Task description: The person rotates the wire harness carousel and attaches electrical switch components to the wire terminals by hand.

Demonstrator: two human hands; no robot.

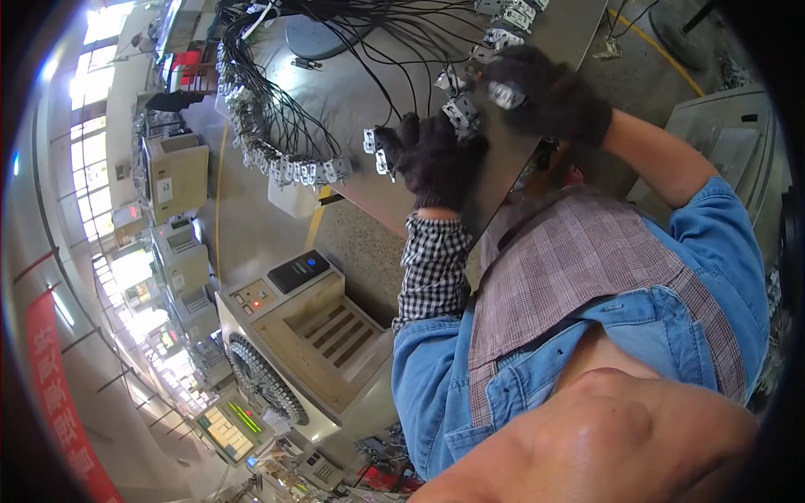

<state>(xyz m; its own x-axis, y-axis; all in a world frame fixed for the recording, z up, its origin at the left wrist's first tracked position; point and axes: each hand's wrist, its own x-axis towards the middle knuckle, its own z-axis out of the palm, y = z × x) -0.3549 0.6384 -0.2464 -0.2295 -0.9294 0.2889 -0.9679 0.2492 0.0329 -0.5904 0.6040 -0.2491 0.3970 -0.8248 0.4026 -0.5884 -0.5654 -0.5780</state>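
My left hand (pixel 432 159), in a black glove, lies on the metal tabletop (pixel 369 197) with its fingers spread. Small silvery metal housings (pixel 370 141) sit at its fingertips on one side, and another metal housing (pixel 461 112), attached to a black cable, is by its other side. My right hand (pixel 558 99), also black-gloved, is bent over the table's right part and smeared by motion. At its fingers is a small silvery metal piece (pixel 506 95), which it appears to grip; the fingertips are partly hidden.
Many black cables (pixel 285 109) with metal ends line the table's left edge; more housings (pixel 513 15) lie at the far right. A grey round disc (pixel 323 35) lies among the cables. A beige machine (pixel 310 335) stands below left, and a grey cabinet (pixel 721 151) at right.
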